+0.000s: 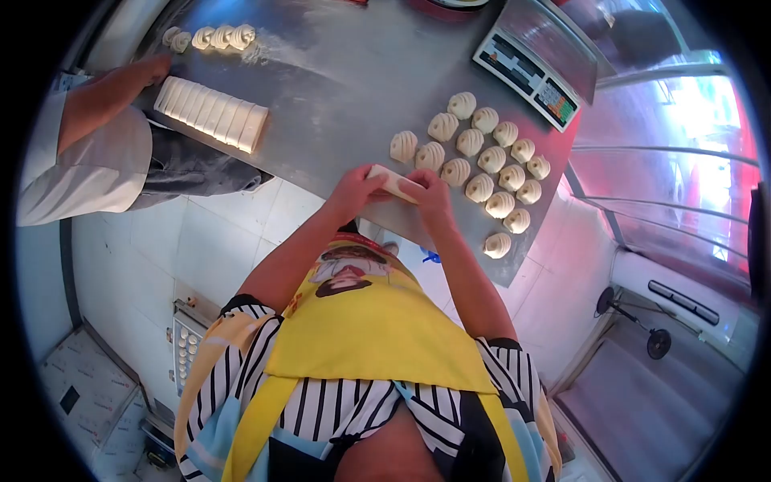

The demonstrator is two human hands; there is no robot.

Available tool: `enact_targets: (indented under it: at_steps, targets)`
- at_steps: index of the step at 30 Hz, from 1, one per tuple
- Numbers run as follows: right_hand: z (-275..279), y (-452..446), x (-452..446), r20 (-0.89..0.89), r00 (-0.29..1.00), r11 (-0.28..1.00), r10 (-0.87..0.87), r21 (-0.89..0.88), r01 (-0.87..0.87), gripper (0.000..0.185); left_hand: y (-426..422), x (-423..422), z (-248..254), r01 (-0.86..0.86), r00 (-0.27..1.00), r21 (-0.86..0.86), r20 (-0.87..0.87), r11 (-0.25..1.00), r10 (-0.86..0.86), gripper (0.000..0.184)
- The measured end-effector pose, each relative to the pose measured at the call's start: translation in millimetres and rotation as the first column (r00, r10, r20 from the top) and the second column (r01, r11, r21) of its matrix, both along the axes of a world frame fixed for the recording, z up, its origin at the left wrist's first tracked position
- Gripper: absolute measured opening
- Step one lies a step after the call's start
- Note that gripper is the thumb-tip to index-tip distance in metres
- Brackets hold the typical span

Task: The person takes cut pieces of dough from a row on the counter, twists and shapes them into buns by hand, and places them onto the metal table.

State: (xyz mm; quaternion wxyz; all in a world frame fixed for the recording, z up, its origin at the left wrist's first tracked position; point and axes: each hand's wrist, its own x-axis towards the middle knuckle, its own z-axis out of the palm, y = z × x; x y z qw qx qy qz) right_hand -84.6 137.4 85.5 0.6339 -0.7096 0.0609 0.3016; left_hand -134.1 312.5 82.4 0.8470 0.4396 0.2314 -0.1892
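Between my two hands, at the front edge of the metal table (321,104), is a pale strip of dough (395,184). The fingers of my left hand (356,191) are closed on its left end, and my right hand (431,193) grips its right end. Just beyond and to the right stand several rows of twisted dough rolls (479,188), the nearest close to my right fingers. A long block of dough cut into slices (210,114) lies at the left of the table.
At the left edge stands a co-worker (96,112), one arm over the table. Several more twisted rolls (222,37) sit at the back left beside scattered flour. A digital scale (526,76) is at the back right. A tray of small dough pieces (187,345) is low at the left.
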Motion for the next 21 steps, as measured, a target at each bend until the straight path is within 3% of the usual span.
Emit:
enact_targets:
  at_steps: [1,4,5,7,10,13,14,15,16,18,19,21]
  targets:
    - [1,-5,-1,0.051,0.998,0.999,0.032,-0.044,-0.030,0.023,-4,0,0,-0.006,0.999,-0.049,-0.032,0.999,0.004,0.027]
    - [10,-16,-6,0.156,0.984,0.993,0.081,-0.102,-0.066,0.026,-14,-4,4,0.045,0.998,0.032,-0.038,0.998,-0.044,0.028]
    - [14,-18,-9,0.320,0.939,0.988,0.125,-0.130,-0.087,0.026,-16,-5,1,0.040,0.998,-0.010,-0.057,0.999,-0.040,0.028]
    - [27,-21,-14,0.613,0.762,0.974,0.211,-0.194,-0.113,0.028,-15,-3,-6,0.025,0.995,-0.093,-0.092,0.995,-0.033,0.029]
    - [51,-40,-19,0.706,0.485,0.856,0.516,-0.422,-0.298,0.030,-15,-7,-10,0.060,0.957,-0.328,-0.249,0.943,-0.147,0.030]
    - [43,-57,-15,0.721,0.273,0.771,0.636,-0.592,-0.232,0.028,-18,-5,-19,0.252,0.920,-0.379,-0.190,0.890,-0.341,0.024]
    - [37,-60,-16,0.539,0.641,0.828,0.546,-0.465,-0.314,0.028,-24,-6,-22,0.412,0.908,0.162,0.003,0.897,-0.418,0.024]
    - [27,-63,-21,0.225,0.887,0.892,0.403,-0.315,-0.325,0.028,-34,-9,-21,0.349,0.817,0.665,0.129,0.660,-0.562,0.024]
    - [18,-66,-26,-0.156,0.958,0.949,0.239,-0.172,-0.265,0.029,-45,-12,-19,0.079,0.677,0.959,0.148,0.271,-0.721,0.025]
    - [8,-68,-36,-0.404,0.915,0.989,0.022,0.143,0.039,0.030,-60,-9,-16,0.034,0.772,0.949,0.173,0.312,-0.611,0.027]
    - [6,-71,-43,-0.540,0.840,0.939,-0.050,0.262,0.224,0.031,-65,-9,-15,0.015,0.812,0.944,0.181,0.329,-0.555,0.029]
    - [23,-77,-50,-0.124,0.978,0.950,0.167,0.285,-0.126,0.034,-52,3,-11,0.263,0.824,0.828,0.074,0.495,-0.562,0.029]
